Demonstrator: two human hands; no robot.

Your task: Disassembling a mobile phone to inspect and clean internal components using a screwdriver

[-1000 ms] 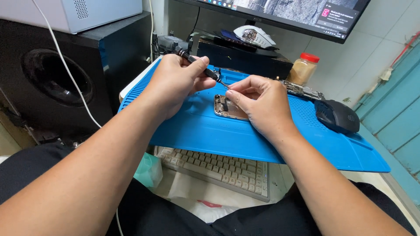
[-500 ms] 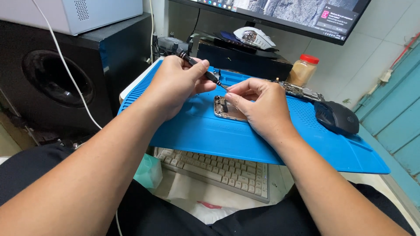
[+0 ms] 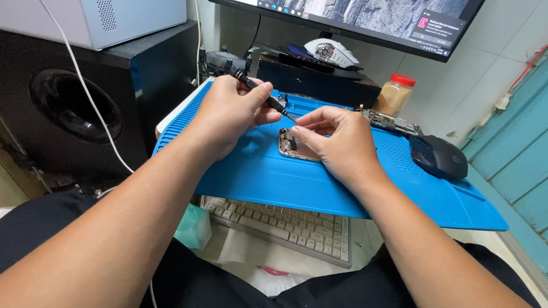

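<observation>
My left hand [image 3: 231, 114] grips a thin black screwdriver [image 3: 260, 93], its tip slanting down to the right toward my right fingers. My right hand [image 3: 337, 145] rests over an opened phone body [image 3: 290, 144] that lies on a blue ribbed work mat [image 3: 268, 177]. The right thumb and forefinger are pinched together just at the screwdriver's tip; whatever sits between them is too small to make out. Most of the phone is hidden under the right palm.
A black computer mouse [image 3: 438, 156] and a loose circuit board [image 3: 388, 121] lie on the mat's right side. A jar with a red lid [image 3: 395, 94] stands behind. A pale keyboard [image 3: 285, 228] pokes out under the mat. A monitor [image 3: 365, 20] and a black speaker [image 3: 74, 102] flank the area.
The screwdriver and my left hand have lifted slightly away from the phone. My right fingers have risen to meet the tool's tip.
</observation>
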